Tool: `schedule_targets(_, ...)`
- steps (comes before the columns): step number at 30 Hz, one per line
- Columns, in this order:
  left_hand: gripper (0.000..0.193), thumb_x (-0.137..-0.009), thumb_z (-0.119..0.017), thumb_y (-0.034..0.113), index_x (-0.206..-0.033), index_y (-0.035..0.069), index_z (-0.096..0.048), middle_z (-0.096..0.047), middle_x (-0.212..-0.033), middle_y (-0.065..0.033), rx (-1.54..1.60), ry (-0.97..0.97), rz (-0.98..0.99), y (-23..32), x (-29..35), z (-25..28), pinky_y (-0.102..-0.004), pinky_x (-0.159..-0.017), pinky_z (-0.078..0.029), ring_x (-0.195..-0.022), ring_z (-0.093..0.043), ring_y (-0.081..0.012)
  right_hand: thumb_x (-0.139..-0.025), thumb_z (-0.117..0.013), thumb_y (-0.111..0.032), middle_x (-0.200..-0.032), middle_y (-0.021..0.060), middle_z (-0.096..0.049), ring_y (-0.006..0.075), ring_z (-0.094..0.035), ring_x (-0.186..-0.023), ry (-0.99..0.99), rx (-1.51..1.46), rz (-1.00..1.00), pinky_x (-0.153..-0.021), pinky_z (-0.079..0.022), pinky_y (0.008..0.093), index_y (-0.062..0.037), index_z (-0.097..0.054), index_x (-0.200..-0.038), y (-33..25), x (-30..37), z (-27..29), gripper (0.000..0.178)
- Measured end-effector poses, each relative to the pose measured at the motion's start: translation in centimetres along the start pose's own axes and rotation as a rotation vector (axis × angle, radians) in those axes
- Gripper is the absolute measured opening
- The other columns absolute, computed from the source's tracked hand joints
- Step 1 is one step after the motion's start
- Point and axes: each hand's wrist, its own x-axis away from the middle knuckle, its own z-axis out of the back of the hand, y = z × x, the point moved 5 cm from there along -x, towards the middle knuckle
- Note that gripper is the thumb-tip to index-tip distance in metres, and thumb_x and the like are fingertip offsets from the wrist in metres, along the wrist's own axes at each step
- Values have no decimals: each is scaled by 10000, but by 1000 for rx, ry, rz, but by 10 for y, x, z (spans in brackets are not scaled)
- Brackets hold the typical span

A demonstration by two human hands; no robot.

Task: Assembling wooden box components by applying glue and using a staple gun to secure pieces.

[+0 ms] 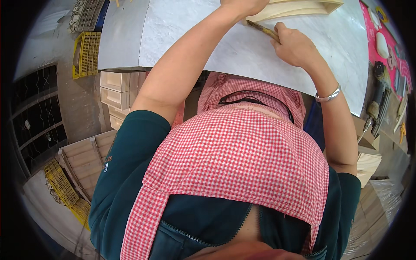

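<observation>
A pale wooden box [299, 9], open and shallow with a curved piece along its inside, lies at the top of the picture on a grey-white tabletop [242, 52]. My left hand [245, 6] is at the box's left end; its fingers run past the upper edge, so their grip is hidden. My right hand [295, 45] is closed around a narrow, mottled yellow-brown tool [264, 30]. The tool's dark tip points up and left, close to the near edge of the box. What kind of tool it is cannot be made out.
Right of the tabletop, a dark power tool [376, 99] stands near a pink surface [392, 43] strewn with small items. Pale wooden boxes [115, 91] are stacked below left. Yellow crates [89, 54] stand farther left, and a wooden pallet-like panel [84, 158] lies lower.
</observation>
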Motion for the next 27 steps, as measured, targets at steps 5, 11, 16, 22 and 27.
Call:
schedule_targets(5, 580, -983, -406, 459, -893, -19, -721, -731, -922, -219, 8, -26, 6, -2, -2, -2, -484, -818, -521, -877, -671, -446, -895, -520, -158, -815, 221, -684, 365, -684, -694, 215, 194, 111, -641, -570, 434, 43, -618, -980, -3, 2, -2, 239)
schedule_targets(11, 579, -983, -407, 457, -881, -18, -723, -731, -913, -221, 23, 9, -11, -4, -2, -6, -487, -810, -524, -862, -671, -450, -867, -519, -114, -816, 210, -684, 375, -681, -670, 144, 274, 142, -606, -569, 418, 48, -628, -942, -12, 0, 5, 209)
schedule_targets(16, 579, -981, -409, 455, -872, -19, -724, -730, -900, -222, -1, 5, -7, -5, -2, -4, -491, -795, -527, -844, -670, -456, -864, -543, -115, -815, 218, -691, 376, -684, -658, 55, 281, 193, -589, -568, 400, 42, -636, -912, -17, -5, 5, 189)
schedule_targets(22, 575, -980, -408, 447, -861, -20, -723, -729, -888, -224, -4, 20, -19, -6, -2, -7, -492, -783, -530, -831, -668, -462, -939, -575, -170, -732, 187, -654, 323, -657, -589, -76, 234, 199, -588, -567, 393, 44, -602, -912, -17, -11, 4, 217)
schedule_targets(27, 572, -980, -407, 438, -856, -24, -720, -728, -888, -226, -20, 22, -10, -3, -1, -6, -490, -785, -530, -832, -669, -459, -958, -561, -206, -712, 169, -642, 282, -612, -557, -251, -233, -35, -584, -552, 388, 54, -610, -861, -2, -10, 6, 281)
